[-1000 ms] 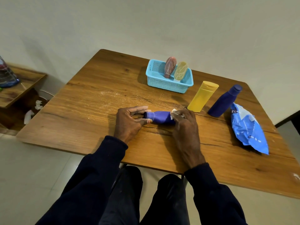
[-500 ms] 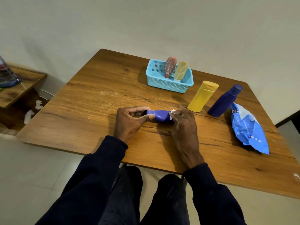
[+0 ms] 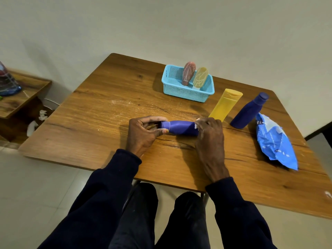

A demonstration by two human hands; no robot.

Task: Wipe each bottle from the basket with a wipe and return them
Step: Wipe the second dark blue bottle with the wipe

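Note:
A purple bottle (image 3: 179, 127) lies on its side on the wooden table (image 3: 100, 123), cap end to the left. My left hand (image 3: 143, 133) grips its cap end between thumb and fingers. My right hand (image 3: 209, 135) is curled round the bottle's base end and holds a white wipe (image 3: 196, 125) against it; only a corner of the wipe shows. A light blue basket (image 3: 186, 93) at the back holds a reddish bottle (image 3: 188, 73) and a pale yellow bottle (image 3: 200, 77), both upright.
A yellow bottle (image 3: 225, 106) and a dark blue bottle (image 3: 248, 111) stand on the table to the right of my hands. A blue wipes pack (image 3: 274, 142) lies further right. A low wooden shelf (image 3: 16, 97) stands off the table's left.
My right hand has slid a little to the right along the bottle, baring more of its purple body. My left hand has closed tighter on the cap end.

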